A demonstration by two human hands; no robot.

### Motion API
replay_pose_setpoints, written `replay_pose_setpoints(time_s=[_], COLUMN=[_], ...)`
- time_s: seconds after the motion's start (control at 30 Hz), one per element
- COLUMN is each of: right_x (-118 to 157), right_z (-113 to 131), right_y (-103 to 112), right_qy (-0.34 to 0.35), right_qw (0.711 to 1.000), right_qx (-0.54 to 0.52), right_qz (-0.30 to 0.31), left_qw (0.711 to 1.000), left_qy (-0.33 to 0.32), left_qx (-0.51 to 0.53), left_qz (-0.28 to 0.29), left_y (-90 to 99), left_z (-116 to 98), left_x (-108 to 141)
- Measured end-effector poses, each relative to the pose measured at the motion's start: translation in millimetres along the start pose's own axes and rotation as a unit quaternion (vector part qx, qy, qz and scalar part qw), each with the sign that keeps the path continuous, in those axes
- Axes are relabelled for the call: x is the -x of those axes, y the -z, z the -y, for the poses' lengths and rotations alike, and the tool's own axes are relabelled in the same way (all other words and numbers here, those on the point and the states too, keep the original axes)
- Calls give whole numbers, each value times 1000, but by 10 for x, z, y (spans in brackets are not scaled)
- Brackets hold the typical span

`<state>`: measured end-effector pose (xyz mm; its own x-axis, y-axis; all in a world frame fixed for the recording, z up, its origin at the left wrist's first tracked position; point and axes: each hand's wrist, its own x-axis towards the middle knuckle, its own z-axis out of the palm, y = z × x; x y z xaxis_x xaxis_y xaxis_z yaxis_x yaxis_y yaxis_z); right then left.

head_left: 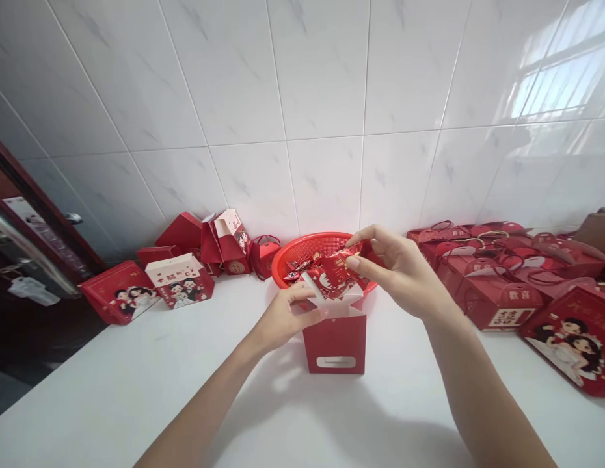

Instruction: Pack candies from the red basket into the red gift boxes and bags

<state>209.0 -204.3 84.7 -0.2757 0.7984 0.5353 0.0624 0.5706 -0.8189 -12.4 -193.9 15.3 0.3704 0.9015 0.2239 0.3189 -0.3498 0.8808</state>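
Observation:
A red gift box (336, 343) stands upright on the white table in front of me, its white-lined top flaps raised. My left hand (284, 317) is closed on the box's upper left edge, thumb and fingers pinching a flap. Above the box's mouth, my right hand (397, 270) pinches a shiny red candy packet (334, 273) by its upper right corner. The packet tilts over the opening, and its lower edge is partly hidden by the flaps. Right behind stands a red plastic basket (283, 253) holding several wrapped sweets (295, 270).
Folded and open red boxes (180, 283) sit at the left against the tiled wall. Several handled red gift boxes (497, 296) crowd the right side, with a flat-fronted box (573, 341) nearest me. A door with a metal handle (19, 260) is at the far left.

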Motion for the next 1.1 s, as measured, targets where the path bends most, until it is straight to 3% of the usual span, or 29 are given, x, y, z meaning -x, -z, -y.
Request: replay_pose_setpoints(time_s=[0.07,0.23,0.5,0.77,0.97,1.1], right_x=[-14,-51,-59,-40,-76,-89], right_z=[-47,-163,-147,-145,-221,-263], right_y=[-20,-44,16,58,-116,-166], right_qy=[-5,-17,-9,-29,-28,-29], right_qw=[999,993,973,946,937,933], right_qx=[37,111,224,291,328,333], right_qz=[13,40,61,140,115,132], left_qw=[999,997,995,996,997,996], left_qy=[2,24,48,33,50,51], left_qx=[0,7,38,58,45,62], left_qz=[39,72,85,55,44,32], left_y=[27,87,111,120,121,121], left_z=[-37,-111,-129,-50,-6,15], left_x=[-40,-85,-108,-123,-133,-140])
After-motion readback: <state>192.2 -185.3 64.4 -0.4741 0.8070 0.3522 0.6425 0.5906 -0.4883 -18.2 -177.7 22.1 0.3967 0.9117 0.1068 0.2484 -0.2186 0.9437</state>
